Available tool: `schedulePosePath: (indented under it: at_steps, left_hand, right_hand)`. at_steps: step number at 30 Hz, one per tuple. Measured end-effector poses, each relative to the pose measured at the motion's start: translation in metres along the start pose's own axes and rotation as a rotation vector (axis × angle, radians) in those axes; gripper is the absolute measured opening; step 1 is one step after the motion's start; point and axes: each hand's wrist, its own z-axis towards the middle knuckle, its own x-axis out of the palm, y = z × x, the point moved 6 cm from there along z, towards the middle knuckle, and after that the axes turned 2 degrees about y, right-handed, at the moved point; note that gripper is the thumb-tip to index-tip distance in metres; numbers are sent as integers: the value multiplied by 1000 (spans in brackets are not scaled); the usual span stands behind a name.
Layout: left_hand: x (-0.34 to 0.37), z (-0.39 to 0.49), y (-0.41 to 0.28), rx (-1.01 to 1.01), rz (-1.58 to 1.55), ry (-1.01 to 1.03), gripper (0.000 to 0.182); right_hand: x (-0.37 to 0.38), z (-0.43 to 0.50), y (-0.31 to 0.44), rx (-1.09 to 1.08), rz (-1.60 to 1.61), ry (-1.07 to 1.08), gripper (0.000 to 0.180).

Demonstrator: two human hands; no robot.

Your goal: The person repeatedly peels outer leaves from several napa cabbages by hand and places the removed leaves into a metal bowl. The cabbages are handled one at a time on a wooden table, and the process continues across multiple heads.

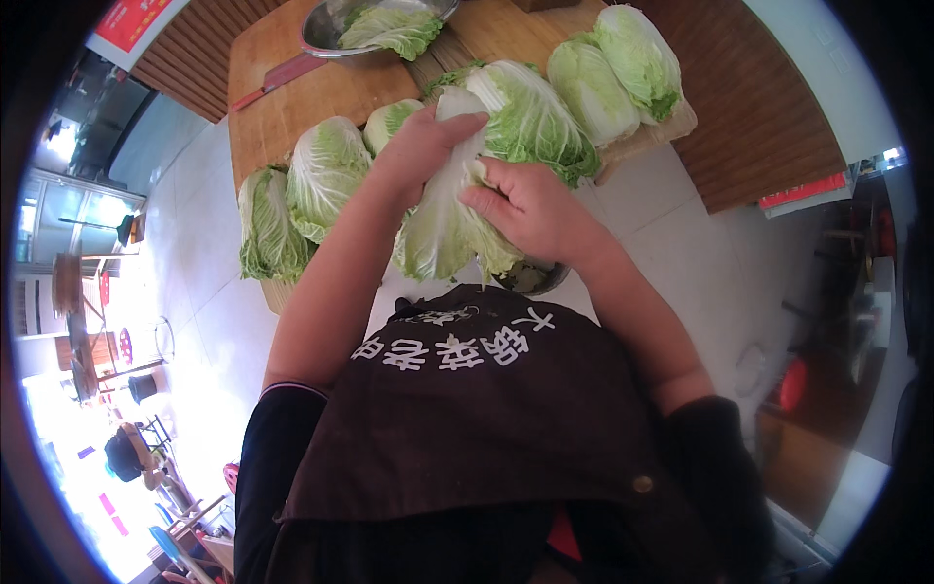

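Between my hands is a loose napa cabbage leaf, its white stem end up and its pale, frilly edge hanging down. My left hand grips the leaf near the stem, thumb across it. At the leaf's right edge, my right hand pinches a fold between thumb and fingers. Just behind the leaf lies a whole napa cabbage on the table. Below my right hand, partly hidden by the leaf and my apron, a bowl-like container holds some leaf pieces.
More napa cabbages line the near table edge, on the left and right. A cleaver lies on a wooden cutting board. Behind it, a metal bowl holds a cabbage leaf. Pale tiled floor shows below the table.
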Motion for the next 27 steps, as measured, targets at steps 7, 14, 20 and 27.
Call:
schedulePosePath:
  at_steps: [7, 14, 20, 27]
  left_hand:
    - [12, -10, -6, -89, -99, 208, 25]
    - [-5, -8, 1, -59, -113, 201, 20]
    - [-10, -10, 17, -102, -200, 340, 20]
    - [-11, -11, 15, -123, -398, 228, 26]
  right_hand:
    - [-9, -6, -31, 166, 588, -58, 24]
    - [-24, -16, -41, 79, 1130, -411, 27]
    - [-40, -25, -55, 136, 960, -719, 27]
    - [-52, -32, -51, 107, 790, -829, 26]
